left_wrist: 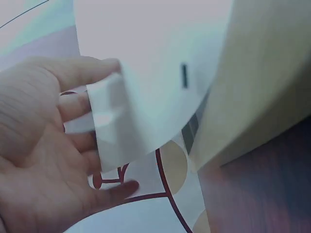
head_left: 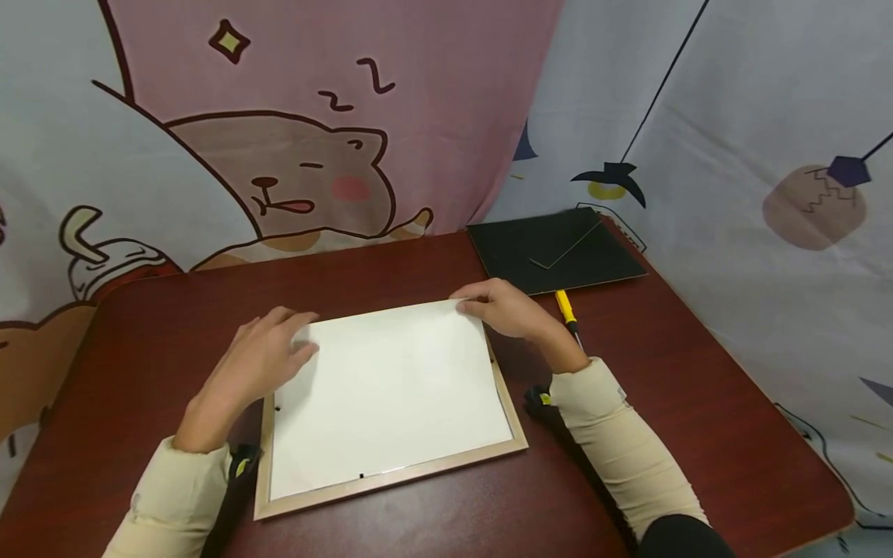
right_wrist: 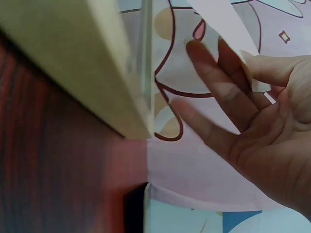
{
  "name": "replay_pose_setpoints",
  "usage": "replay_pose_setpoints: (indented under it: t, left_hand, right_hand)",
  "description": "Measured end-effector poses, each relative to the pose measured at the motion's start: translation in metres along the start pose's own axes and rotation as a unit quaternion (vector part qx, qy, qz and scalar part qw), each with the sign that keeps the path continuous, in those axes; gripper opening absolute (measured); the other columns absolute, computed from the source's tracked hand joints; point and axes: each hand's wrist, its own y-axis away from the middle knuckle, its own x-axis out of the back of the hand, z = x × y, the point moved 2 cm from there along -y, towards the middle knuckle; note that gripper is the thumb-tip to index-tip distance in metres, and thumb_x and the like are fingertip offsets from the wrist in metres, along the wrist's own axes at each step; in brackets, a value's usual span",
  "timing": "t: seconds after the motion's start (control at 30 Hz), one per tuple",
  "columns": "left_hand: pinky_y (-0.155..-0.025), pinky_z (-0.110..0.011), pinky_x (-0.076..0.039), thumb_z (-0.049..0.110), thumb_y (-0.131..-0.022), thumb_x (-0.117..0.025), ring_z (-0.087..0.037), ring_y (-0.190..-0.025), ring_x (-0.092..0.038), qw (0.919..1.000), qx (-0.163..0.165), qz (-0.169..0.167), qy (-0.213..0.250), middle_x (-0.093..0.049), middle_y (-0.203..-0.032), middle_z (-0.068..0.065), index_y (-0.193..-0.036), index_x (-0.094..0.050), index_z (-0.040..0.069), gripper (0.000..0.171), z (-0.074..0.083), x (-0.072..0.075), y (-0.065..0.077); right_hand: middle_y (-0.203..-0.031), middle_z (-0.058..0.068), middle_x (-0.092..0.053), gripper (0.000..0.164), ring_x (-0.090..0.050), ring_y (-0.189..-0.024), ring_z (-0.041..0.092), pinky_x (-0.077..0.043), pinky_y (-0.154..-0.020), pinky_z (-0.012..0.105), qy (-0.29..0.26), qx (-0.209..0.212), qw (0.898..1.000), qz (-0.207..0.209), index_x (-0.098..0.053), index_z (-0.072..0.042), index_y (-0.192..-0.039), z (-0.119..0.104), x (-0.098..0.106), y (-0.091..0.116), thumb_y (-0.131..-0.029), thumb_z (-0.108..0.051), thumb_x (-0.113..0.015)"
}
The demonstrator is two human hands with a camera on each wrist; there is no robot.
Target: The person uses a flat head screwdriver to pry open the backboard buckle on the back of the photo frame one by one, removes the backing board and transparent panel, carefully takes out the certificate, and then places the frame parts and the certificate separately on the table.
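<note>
A white sheet (head_left: 391, 387) lies over a light wooden picture frame (head_left: 394, 476) on the table. My left hand (head_left: 258, 360) pinches its far left corner, thumb on the near face and fingers behind. In the left wrist view the sheet (left_wrist: 146, 39) bends upward, away from the frame's wood (left_wrist: 262, 73). At the far right corner, my right hand (head_left: 512, 308) holds the sheet between thumb and fingers. The right wrist view shows that corner of the sheet (right_wrist: 261, 86) raised apart from the frame (right_wrist: 97, 63). Small black tabs (head_left: 361, 476) show along the frame's inner edge.
A black board (head_left: 558, 240) with a thin wire-like line across it lies at the table's back right. A yellow-handled screwdriver (head_left: 566, 308) lies just in front of it, near my right wrist. A patterned curtain (head_left: 446, 101) hangs behind the reddish-brown table (head_left: 698, 434).
</note>
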Motion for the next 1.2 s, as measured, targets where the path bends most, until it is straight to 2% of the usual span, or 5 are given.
replay_pose_setpoints:
  t: [0.4,0.63,0.93,1.03,1.2]
  left_hand:
    - [-0.085,-0.053,-0.051,0.011,-0.094,-0.062,-0.036,-0.101,-0.066,0.9974,-0.029,0.053,0.038,-0.068,-0.117,-0.02,-0.122,-0.065,0.0,0.03,0.006,0.002,0.0]
    - [-0.054,-0.032,-0.044,0.006,-0.093,-0.062,-0.017,-0.063,-0.054,0.996,-0.028,0.065,0.054,-0.072,-0.096,-0.015,-0.109,-0.068,0.003,0.017,0.006,0.001,0.001]
    - [-0.059,-0.036,-0.042,0.007,-0.097,-0.056,-0.02,-0.066,-0.053,0.9935,-0.002,0.065,0.093,-0.071,-0.098,-0.016,-0.112,-0.065,0.003,0.018,0.002,0.009,0.001]
    - [-0.064,-0.039,-0.045,0.01,-0.099,-0.055,-0.023,-0.073,-0.057,0.9921,0.023,0.058,0.109,-0.07,-0.103,-0.018,-0.115,-0.064,0.004,0.02,0.001,0.012,0.002]
    - [-0.069,-0.044,-0.049,0.013,-0.1,-0.054,-0.029,-0.082,-0.062,0.986,0.057,0.07,0.14,-0.068,-0.107,-0.021,-0.116,-0.064,0.005,0.021,-0.001,0.018,0.004]
  right_hand:
    - [-0.111,0.004,-0.069,0.025,-0.063,-0.088,0.019,-0.053,-0.079,0.033,-0.014,0.007,1.0,0.006,-0.07,-0.015,-0.12,-0.005,0.002,0.003,-0.099,-0.017,-0.056]
    - [-0.109,0.004,-0.067,0.024,-0.063,-0.087,0.02,-0.055,-0.081,0.04,-0.039,0.005,0.999,0.019,-0.068,-0.016,-0.12,-0.008,0.005,0.005,-0.099,-0.021,-0.058]
    - [-0.104,0.007,-0.067,0.025,-0.061,-0.092,0.028,-0.052,-0.088,0.05,-0.104,-0.005,0.992,0.068,-0.068,-0.013,-0.117,-0.01,0.017,0.011,-0.097,-0.026,-0.061]
    - [-0.092,0.005,-0.065,0.019,-0.058,-0.083,0.026,-0.053,-0.076,0.039,-0.09,-0.002,0.994,0.067,-0.07,-0.013,-0.108,-0.011,0.018,0.013,-0.096,-0.025,-0.062]
    - [-0.068,0.004,-0.044,0.013,-0.038,-0.059,0.02,-0.034,-0.052,0.029,-0.073,0.0,0.996,0.053,-0.067,-0.013,-0.092,-0.01,0.017,0.013,-0.095,-0.025,-0.064]
